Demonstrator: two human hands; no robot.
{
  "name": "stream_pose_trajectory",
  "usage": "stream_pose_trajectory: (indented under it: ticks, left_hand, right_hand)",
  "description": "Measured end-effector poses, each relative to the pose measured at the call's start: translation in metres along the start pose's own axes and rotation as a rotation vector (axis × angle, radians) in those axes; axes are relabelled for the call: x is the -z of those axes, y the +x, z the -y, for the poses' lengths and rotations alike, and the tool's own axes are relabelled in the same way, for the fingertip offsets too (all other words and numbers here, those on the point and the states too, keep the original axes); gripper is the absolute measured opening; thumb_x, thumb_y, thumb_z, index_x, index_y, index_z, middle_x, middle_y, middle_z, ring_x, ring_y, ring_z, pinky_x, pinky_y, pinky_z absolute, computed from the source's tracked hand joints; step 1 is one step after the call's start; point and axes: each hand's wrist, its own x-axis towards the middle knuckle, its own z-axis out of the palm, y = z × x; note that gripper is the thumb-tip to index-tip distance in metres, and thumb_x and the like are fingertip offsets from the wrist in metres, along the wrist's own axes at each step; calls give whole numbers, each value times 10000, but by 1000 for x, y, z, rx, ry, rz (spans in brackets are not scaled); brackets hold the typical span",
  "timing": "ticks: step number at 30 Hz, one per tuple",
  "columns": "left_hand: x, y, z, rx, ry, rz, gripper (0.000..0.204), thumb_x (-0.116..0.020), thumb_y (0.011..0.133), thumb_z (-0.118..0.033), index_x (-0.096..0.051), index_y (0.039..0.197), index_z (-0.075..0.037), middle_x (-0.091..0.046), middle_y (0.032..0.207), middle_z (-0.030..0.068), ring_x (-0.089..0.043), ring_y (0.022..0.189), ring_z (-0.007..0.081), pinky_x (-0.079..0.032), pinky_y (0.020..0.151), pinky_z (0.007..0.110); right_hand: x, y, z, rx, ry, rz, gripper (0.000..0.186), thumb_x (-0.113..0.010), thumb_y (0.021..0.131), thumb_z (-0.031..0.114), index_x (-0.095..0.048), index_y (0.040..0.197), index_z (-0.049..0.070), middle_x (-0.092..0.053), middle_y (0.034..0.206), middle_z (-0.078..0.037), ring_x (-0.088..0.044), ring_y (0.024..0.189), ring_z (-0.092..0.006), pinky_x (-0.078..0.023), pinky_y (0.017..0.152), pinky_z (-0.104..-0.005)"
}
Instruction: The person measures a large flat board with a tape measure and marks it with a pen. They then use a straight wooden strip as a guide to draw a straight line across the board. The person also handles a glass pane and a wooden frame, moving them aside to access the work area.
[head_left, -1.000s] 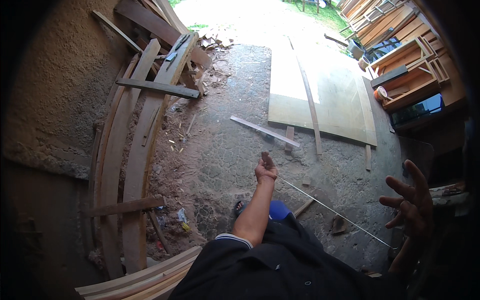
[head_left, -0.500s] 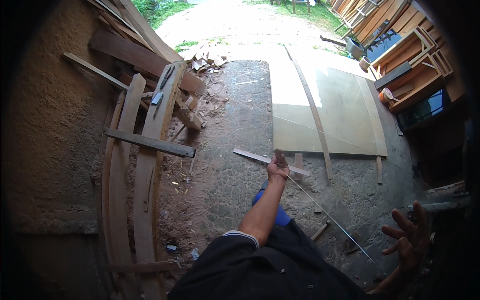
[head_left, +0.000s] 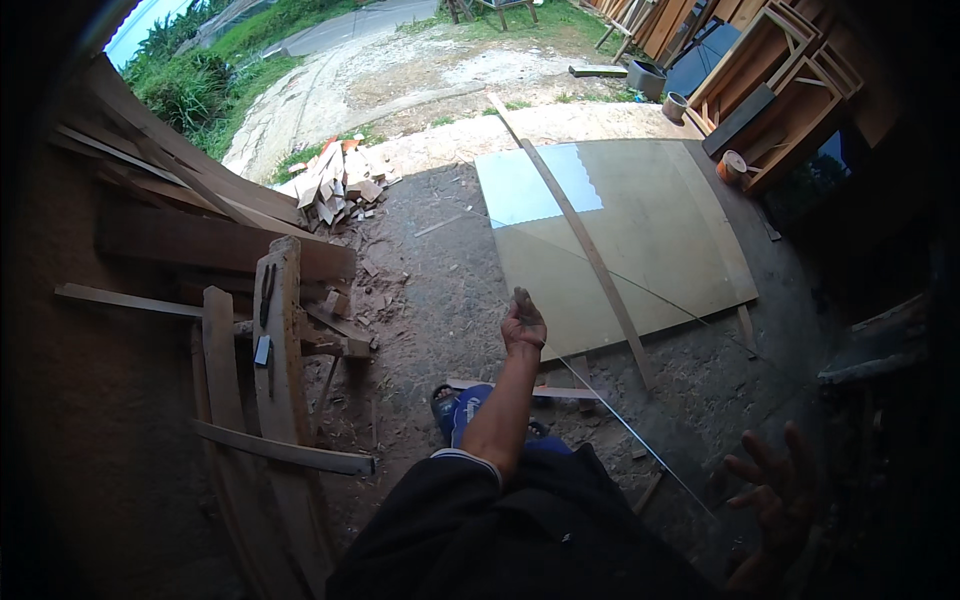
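What looks like a clear glass pane (head_left: 628, 425) stretches between my hands, showing mostly as thin edge lines, with the floor visible through it. At its left end my left hand (head_left: 524, 324) is closed round the edge, fingers pointing up and away from me. My right hand (head_left: 775, 490) is in shadow at the lower right by the pane's other end. Its fingers are bent and apart against the pane, and the exact contact is hard to see. Below my left forearm, a light wooden strip (head_left: 565, 392) lies on the floor by my sandalled foot.
A large flat board (head_left: 660, 230) with a long batten (head_left: 585, 240) across it lies ahead. Planks on a trestle (head_left: 285, 390) stand at left, with pliers (head_left: 267, 290) on top. Beyond are a scrap-wood heap (head_left: 335, 190) and, at right, wooden frames (head_left: 745, 70) and an orange-and-white tub (head_left: 732, 168).
My view has tilted up and turned right, showing more of the yard and road. Both hands still hold the pane, and the light strip on the floor now lies nearer to me.
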Motion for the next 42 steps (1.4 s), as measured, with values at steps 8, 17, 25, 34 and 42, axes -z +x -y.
stream_pose_trajectory:
  ticks: [8, 17, 25, 34, 42]
  left_hand:
    - [-71, 176, -12, 93, 115, -124, 277, -473, 1051, -163, -587, 1296, -100, -684, 1263, 70, -696, 1099, 238, -655, 787, 355]
    - [-137, 389, -110, 274, 91, -27, 278, -479, 1048, -162, -619, 1274, -82, -688, 1263, 70, -706, 1074, 252, -654, 791, 372]
    - [-190, 505, -118, 263, 123, -31, 291, -495, 1043, -171, -609, 1295, -78, -692, 1250, 77, -711, 1060, 249, -651, 774, 373]
    - [-193, 572, -115, 336, 100, -4, 283, -512, 1037, -174, -625, 1287, -99, -701, 1241, 64, -711, 1063, 255, -648, 790, 408]
    - [-136, 645, -109, 347, 101, 200, 295, -508, 1043, -189, -603, 1322, -187, -705, 1225, 64, -717, 1042, 263, -653, 778, 417]
  right_hand:
    - [-84, 122, -38, -63, 44, -212, 776, -568, 919, -10, -152, 1573, 24, -512, 1398, -326, -633, 1178, -408, -647, 741, -376]
    - [-224, 301, -46, -128, -117, -341, 703, -580, 949, 30, -221, 1553, 28, -549, 1374, -294, -647, 1154, -398, -633, 759, -398]
    - [-271, 416, -32, -90, -369, -130, 652, -455, 981, -105, -243, 1575, 61, -478, 1432, -348, -549, 1274, -455, -571, 911, -462]
    - [-253, 460, -85, -14, -421, -110, 648, -438, 986, -100, -218, 1573, 62, -502, 1404, -352, -575, 1233, -478, -576, 900, -477]
    - [-245, 449, -321, 125, -83, -651, 605, -525, 1003, 65, -253, 1544, 78, -604, 1295, -258, -669, 1073, -405, -605, 793, -452]
